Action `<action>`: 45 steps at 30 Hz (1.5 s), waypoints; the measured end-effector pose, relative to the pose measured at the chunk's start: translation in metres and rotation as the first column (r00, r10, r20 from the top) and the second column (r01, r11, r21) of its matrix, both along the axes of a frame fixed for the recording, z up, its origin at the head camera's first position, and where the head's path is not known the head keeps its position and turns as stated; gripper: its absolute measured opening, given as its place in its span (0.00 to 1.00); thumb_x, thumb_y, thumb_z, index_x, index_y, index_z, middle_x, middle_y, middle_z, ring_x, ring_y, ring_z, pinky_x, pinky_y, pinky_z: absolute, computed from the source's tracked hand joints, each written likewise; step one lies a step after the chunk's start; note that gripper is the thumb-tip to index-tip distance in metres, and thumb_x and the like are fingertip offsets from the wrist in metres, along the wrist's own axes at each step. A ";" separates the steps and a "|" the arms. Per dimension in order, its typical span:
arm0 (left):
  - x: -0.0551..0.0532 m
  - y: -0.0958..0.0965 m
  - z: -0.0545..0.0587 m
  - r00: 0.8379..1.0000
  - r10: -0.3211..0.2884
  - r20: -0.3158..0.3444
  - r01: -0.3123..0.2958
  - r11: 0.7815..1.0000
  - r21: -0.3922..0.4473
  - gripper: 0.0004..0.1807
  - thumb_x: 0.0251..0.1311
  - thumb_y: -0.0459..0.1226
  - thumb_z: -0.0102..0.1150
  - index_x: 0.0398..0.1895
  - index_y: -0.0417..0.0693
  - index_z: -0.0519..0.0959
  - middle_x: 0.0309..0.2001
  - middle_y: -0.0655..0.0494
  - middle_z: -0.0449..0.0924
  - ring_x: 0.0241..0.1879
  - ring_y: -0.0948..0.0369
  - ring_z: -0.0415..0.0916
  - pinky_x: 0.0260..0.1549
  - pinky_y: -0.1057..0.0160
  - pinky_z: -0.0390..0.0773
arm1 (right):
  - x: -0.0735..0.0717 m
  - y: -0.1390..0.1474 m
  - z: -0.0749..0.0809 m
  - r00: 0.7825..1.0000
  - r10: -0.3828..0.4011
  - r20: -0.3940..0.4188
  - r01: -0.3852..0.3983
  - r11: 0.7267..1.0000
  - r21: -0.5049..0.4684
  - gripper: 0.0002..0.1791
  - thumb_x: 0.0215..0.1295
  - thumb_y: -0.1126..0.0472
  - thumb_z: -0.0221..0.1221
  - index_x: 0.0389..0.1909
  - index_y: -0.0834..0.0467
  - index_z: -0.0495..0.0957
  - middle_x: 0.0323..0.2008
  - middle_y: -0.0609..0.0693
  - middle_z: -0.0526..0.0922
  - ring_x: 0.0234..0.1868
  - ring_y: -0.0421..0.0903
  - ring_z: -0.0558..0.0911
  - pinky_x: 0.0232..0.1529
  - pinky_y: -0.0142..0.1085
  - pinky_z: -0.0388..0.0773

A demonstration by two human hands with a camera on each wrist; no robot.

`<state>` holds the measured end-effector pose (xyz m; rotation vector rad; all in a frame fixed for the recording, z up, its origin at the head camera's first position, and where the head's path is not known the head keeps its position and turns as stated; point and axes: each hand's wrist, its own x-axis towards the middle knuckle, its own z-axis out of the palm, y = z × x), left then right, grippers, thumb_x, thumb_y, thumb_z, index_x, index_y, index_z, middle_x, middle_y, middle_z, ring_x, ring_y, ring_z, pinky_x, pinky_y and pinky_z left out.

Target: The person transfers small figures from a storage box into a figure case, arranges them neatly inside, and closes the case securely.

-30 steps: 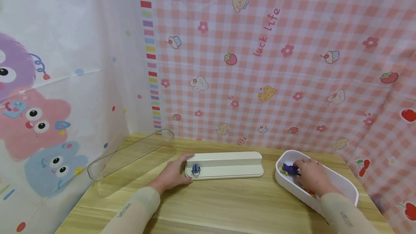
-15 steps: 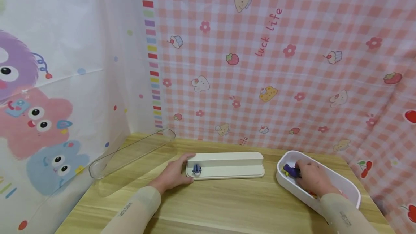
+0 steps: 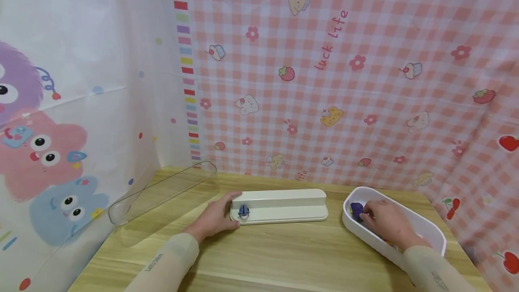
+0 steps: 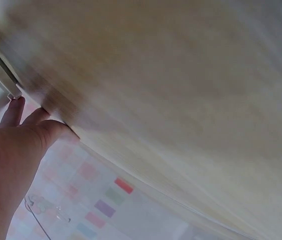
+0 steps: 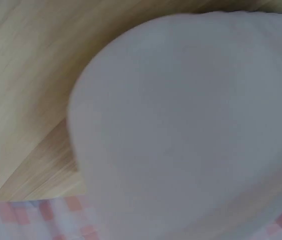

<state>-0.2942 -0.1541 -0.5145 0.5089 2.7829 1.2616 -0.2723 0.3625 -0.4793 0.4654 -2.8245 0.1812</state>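
Left hand [image 3: 216,216] grips the left end of a cream stepped stand [image 3: 284,213], thumb at the front corner and fingers at the back, just beside a small blue-grey figure [image 3: 243,211] on the lower step. Right hand [image 3: 387,220] reaches inside a white bin [image 3: 365,234], fingertips at a dark purple toy [image 3: 357,210]; whether they pinch it, I cannot tell. Stand and bin rest on the wooden table [image 3: 284,251], with a clear cover [image 3: 164,192] farther left.

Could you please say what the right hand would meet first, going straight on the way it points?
First the dark purple toy, which the right hand seems to be touching; beyond it, probably the white bin's wall, though depth is unclear.
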 end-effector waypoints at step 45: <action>-0.005 -0.003 -0.006 1.000 -0.025 -0.002 0.025 1.000 0.004 0.50 0.52 0.33 0.83 0.78 0.58 0.67 0.71 0.44 0.79 0.74 0.49 0.74 0.73 0.45 0.73 | -0.013 -0.013 0.008 0.976 -0.011 0.218 0.035 0.994 -0.105 0.06 0.67 0.65 0.70 0.43 0.60 0.86 0.38 0.51 0.90 0.40 0.49 0.87 0.44 0.49 0.85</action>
